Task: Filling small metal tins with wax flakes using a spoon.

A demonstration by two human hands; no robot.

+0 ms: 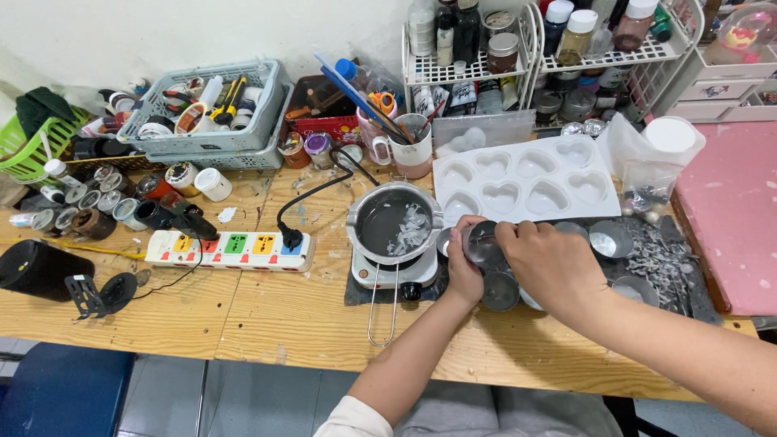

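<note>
Both hands clasp a small round silvery tin (484, 243) near the worktop's front edge: left hand (464, 271) beneath, right hand (550, 263) pinching its rim.

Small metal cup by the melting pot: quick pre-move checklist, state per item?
1. Grip: both hands, left hand and right hand, are on the small metal cup: ok.
2. Cup contents: hidden by the fingers: cannot tell.
3. Melting pot seated on the small hot plate, white flakes inside: ok.
4. Pot's wire handle reaches toward the table edge, beside the left forearm: not ok.
5. Black cord plugged into the power strip; whether the heater is on: cannot tell.
6. Heart mould cavities look empty, mould lies flat: ok.
</note>
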